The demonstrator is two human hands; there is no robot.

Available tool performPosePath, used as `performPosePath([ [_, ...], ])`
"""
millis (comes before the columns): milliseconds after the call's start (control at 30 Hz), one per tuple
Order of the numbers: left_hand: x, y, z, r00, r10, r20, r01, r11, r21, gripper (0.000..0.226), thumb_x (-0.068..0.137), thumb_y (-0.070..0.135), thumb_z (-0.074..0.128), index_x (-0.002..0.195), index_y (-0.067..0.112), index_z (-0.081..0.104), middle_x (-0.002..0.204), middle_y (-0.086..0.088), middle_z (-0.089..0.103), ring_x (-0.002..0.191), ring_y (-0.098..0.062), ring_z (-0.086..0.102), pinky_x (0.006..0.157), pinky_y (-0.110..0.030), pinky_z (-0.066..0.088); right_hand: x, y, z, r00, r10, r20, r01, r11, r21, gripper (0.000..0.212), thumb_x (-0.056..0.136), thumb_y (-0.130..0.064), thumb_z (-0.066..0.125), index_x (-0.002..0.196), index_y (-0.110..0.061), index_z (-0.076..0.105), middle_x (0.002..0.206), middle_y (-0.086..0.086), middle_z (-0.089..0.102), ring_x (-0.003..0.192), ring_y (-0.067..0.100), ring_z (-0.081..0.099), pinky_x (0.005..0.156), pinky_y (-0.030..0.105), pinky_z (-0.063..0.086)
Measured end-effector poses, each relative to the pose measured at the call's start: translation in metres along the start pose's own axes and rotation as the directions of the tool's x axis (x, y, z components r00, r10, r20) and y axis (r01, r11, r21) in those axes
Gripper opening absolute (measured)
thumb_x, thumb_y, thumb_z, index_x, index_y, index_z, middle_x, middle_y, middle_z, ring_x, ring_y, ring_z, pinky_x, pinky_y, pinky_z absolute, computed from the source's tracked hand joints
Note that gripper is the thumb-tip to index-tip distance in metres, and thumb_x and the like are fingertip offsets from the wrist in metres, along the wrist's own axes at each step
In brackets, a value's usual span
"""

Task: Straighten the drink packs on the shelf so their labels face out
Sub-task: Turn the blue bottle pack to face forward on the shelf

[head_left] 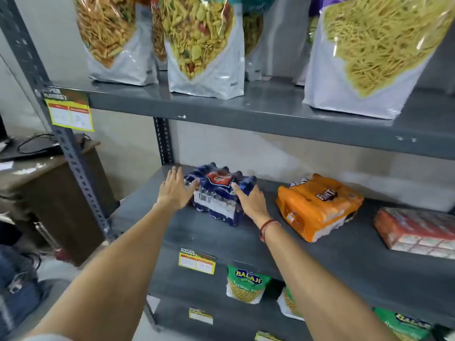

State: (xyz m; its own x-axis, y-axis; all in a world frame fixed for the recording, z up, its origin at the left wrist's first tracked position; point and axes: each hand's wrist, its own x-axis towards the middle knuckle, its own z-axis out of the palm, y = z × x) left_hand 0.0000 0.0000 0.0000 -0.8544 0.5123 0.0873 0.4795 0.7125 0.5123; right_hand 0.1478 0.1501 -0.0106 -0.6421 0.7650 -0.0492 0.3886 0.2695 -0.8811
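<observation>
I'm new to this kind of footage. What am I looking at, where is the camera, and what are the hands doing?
There is no machine: a person wears a camera on the head, looking down at both arms. The left hand lies flat against the left side of a blue drink pack, and the right hand grips its right side. The pack sits askew on a grey shelf. Further right lie an orange drink pack and a red pack. Snack bags stand on the shelf above.

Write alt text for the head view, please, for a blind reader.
A person's left hand and right hand flank a blue drink pack on a grey shelf, the left flat against it, the right curled round its corner. An orange pack and a red pack lie to its right; snack bags stand above.
</observation>
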Motion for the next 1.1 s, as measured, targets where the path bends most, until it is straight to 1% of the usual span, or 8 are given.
performPosePath([
  [100,0.032,0.0,0.011,0.982,-0.142,0.126,0.162,0.972,-0.17,0.088,0.086,0.06,0.044,0.143,-0.004,0.022,0.151,-0.022,0.029,0.138,-0.035,0.029,0.111,-0.042,0.028,0.02,0.0,0.013,0.982,0.183,0.048,-0.188,0.973,0.135,0.096,0.08,-0.056,0.061,0.144,-0.001,0.019,0.148,0.021,0.035,0.134,0.037,0.037,0.107,0.04,0.034],
  [200,0.048,-0.006,0.028,0.973,-0.177,0.151,0.214,0.935,-0.283,0.081,0.08,0.058,0.057,0.133,-0.001,0.039,0.135,-0.02,0.051,0.122,-0.036,0.049,0.097,-0.04,0.041,0.029,0.014,0.023,0.967,0.252,-0.03,-0.243,0.955,0.168,0.084,0.079,-0.045,0.068,0.14,-0.003,0.028,0.141,0.019,0.046,0.126,0.037,0.046,0.099,0.039,0.039],
  [433,0.043,-0.02,0.029,0.98,-0.177,0.087,0.197,0.856,-0.478,0.048,0.081,0.045,0.065,0.111,0.007,0.059,0.101,-0.009,0.063,0.086,-0.023,0.057,0.074,-0.028,0.042,0.03,0.029,0.021,0.996,0.055,-0.075,-0.037,0.975,0.219,0.062,0.074,-0.043,0.072,0.124,-0.015,0.048,0.123,0.007,0.063,0.11,0.026,0.061,0.098,0.043,0.048],
  [600,-0.005,-0.065,0.039,0.991,-0.131,0.034,0.112,0.65,-0.751,0.06,0.075,0.031,0.075,0.126,0.01,0.051,0.117,-0.004,0.065,0.1,-0.017,0.064,0.092,-0.035,0.051,-0.004,0.045,0.028,0.968,-0.239,-0.078,0.251,0.937,0.244,0.065,0.077,-0.04,0.072,0.131,-0.027,0.038,0.124,-0.005,0.06,0.11,0.007,0.06,0.093,0.031,0.052],
  [733,-0.031,-0.074,0.039,0.997,-0.076,-0.02,0.034,0.644,-0.764,0.062,0.076,0.022,0.074,0.13,0.01,0.048,0.122,-0.002,0.064,0.105,-0.014,0.064,0.093,-0.03,0.05,-0.024,0.052,0.031,0.954,-0.29,-0.081,0.301,0.925,0.233,0.084,0.077,-0.031,0.075,0.143,-0.026,0.023,0.127,-0.017,0.05,0.11,-0.012,0.052,0.095,0.012,0.044],
  [833,-0.038,-0.078,0.042,0.996,-0.071,-0.058,0.002,0.643,-0.766,0.061,0.074,0.016,0.076,0.128,0.005,0.048,0.122,-0.006,0.065,0.104,-0.011,0.065,0.092,-0.023,0.051,-0.031,0.058,0.032,0.952,-0.29,-0.1,0.305,0.932,0.197,0.087,0.074,-0.028,0.077,0.142,-0.023,0.023,0.122,-0.028,0.047,0.107,-0.02,0.05,0.096,0.012,0.044],
  [967,-0.048,-0.081,0.053,0.99,-0.127,-0.056,0.044,0.668,-0.743,0.065,0.069,0.002,0.077,0.126,-0.001,0.046,0.128,-0.017,0.059,0.112,-0.019,0.06,0.092,-0.019,0.047,-0.04,0.069,0.036,0.953,-0.29,-0.091,0.299,0.949,0.099,0.081,0.074,-0.025,0.078,0.138,-0.019,0.028,0.127,-0.012,0.055,0.115,0.006,0.056,0.099,0.038,0.049],
  [1100,-0.041,-0.078,0.054,0.984,-0.158,-0.085,0.071,0.778,-0.624,0.069,0.07,0.016,0.08,0.129,0.005,0.046,0.132,-0.013,0.057,0.121,-0.021,0.054,0.102,-0.033,0.042,-0.041,0.061,0.039,0.956,-0.27,-0.114,0.278,0.958,0.066,0.079,0.072,-0.028,0.079,0.135,-0.016,0.033,0.132,0.004,0.057,0.119,0.019,0.056,0.1,0.037,0.048],
])
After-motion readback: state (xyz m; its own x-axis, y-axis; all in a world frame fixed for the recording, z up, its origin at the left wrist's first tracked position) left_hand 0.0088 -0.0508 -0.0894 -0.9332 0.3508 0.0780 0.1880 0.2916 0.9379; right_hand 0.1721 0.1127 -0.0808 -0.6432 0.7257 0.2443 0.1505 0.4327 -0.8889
